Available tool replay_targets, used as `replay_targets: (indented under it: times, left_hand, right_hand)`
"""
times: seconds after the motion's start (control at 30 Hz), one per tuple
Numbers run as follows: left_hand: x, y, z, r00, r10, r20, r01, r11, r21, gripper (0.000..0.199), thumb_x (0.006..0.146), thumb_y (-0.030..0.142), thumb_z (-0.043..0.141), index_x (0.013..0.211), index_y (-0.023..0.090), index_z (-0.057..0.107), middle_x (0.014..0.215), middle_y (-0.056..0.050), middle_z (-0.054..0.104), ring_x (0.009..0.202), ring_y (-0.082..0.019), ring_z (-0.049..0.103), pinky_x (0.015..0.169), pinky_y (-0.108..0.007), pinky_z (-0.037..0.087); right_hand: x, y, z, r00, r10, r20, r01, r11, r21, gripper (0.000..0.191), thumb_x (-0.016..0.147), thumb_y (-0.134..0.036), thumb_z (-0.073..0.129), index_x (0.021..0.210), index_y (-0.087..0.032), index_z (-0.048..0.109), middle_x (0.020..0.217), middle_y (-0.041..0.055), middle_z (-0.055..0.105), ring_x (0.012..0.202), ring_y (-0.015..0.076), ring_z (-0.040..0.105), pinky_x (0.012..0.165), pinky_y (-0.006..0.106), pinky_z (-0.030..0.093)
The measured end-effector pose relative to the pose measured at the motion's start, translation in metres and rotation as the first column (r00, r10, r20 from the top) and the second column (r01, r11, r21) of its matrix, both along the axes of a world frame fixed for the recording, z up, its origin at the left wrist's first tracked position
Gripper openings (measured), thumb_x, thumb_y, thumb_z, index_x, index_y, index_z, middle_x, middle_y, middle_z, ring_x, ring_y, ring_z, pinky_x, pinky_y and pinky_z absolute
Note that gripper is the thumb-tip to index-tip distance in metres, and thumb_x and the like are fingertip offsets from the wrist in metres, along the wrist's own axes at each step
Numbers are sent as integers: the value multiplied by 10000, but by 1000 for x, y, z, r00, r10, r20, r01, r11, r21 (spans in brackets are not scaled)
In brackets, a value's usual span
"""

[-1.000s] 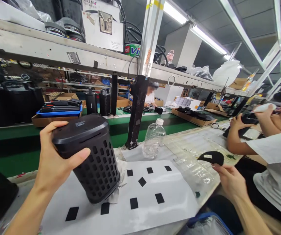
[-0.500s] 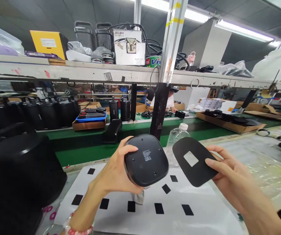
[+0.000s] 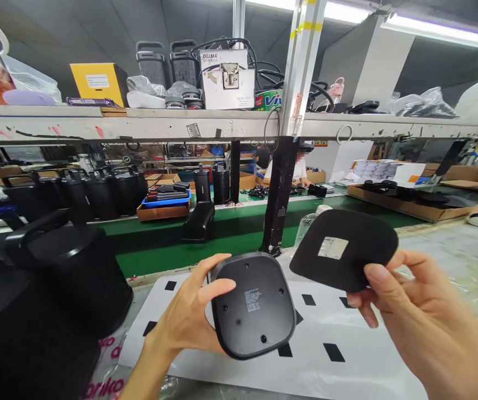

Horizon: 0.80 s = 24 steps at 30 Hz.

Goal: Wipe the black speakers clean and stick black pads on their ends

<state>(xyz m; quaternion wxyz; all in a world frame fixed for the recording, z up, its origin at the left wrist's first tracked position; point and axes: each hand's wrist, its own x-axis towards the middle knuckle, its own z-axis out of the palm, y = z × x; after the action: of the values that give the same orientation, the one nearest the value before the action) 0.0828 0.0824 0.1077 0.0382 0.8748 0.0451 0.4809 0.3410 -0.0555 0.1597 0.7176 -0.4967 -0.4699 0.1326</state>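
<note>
A black rounded-square device [image 3: 255, 328] is gripped by my left hand [image 3: 192, 311], its flat face with screw holes and small printed text turned towards me. Between thumb and fingers, my right hand [image 3: 405, 300] pinches a thin black pad [image 3: 359, 239] with a rectangular cut-out. The pad hangs to the upper right of the device, apart from it. Beneath both hands lies a white sheet [image 3: 205, 366] bearing several small black rectangles. Behind the pad, a clear bottle [image 3: 305, 225] is partly hidden.
Large black speaker-like units [image 3: 68, 272] stand close at the left. A green conveyor [image 3: 147, 250] crosses behind the sheet, below a loaded shelf [image 3: 139, 125] with a dark post [image 3: 280, 194]. A cardboard tray [image 3: 413, 205] sits at the right. Across the conveyor is a person [image 3: 299, 169].
The device has moved lower and its printed face is turned more squarely to me. The pad has been rotated and raised slightly to the right. The camera view has shifted left.
</note>
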Motion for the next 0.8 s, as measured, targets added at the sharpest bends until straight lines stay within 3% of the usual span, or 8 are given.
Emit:
replay_targets:
  times: [0.07, 0.17, 0.3, 0.43, 0.63, 0.8]
  left_hand:
    - [-3, -3, -7, 999, 26, 35, -28, 999, 37, 824, 662, 395, 836, 1324, 235, 373, 1424, -184, 406, 1269, -279, 525, 965, -398, 514]
    - [-5, -5, -14, 996, 38, 85, -43, 997, 59, 735, 736, 357, 777, 1339, 213, 381, 1444, -195, 408, 1309, -273, 499, 1001, -387, 499]
    - [-7, -7, -19, 994, 13, 107, -21, 997, 72, 699, 762, 303, 749, 1356, 212, 390, 1483, -193, 394, 1329, -278, 487, 1022, -404, 501]
    - [-10, -8, -20, 992, 11, 123, -17, 999, 46, 732, 742, 255, 769, 1368, 205, 394, 1490, -194, 403, 1329, -283, 492, 1044, -413, 487]
    - [-10, -8, -21, 994, 8, 108, -11, 999, 35, 789, 709, 228, 804, 1376, 204, 382, 1508, -193, 384, 1348, -288, 473, 1066, -399, 464]
    - [-9, -8, -20, 995, 14, 94, -15, 1000, 14, 784, 707, 243, 811, 1368, 210, 392, 1497, -204, 390, 1337, -283, 486, 1064, -408, 470]
  right_hand:
    - [-2, -3, -2, 986, -136, 96, 131, 990, 54, 355, 798, -421, 784, 874, -266, 475, 492, -29, 572, 448, 190, 585, 388, 200, 462]
    - [-6, -5, 0, 947, -311, 83, 298, 944, 145, 445, 667, -356, 865, 930, -274, 515, 543, -30, 597, 457, 202, 605, 385, 208, 485]
    - [-9, -9, 2, 955, -289, 71, 281, 954, 107, 597, 640, -339, 865, 1136, -276, 539, 555, -5, 623, 449, 214, 594, 359, 217, 456]
    - [-9, -14, 2, 963, -260, 69, 256, 965, 59, 692, 639, -347, 874, 1202, -290, 475, 525, -2, 620, 410, 217, 564, 342, 227, 439]
    - [-15, -17, 0, 963, -270, 25, 269, 963, 30, 446, 690, -359, 848, 974, -282, 513, 461, -18, 574, 357, 182, 532, 337, 184, 398]
    - [-35, -23, 10, 926, -365, -92, 357, 930, -90, 430, 648, -489, 846, 841, -249, 545, 423, -34, 542, 260, 123, 430, 269, 137, 290]
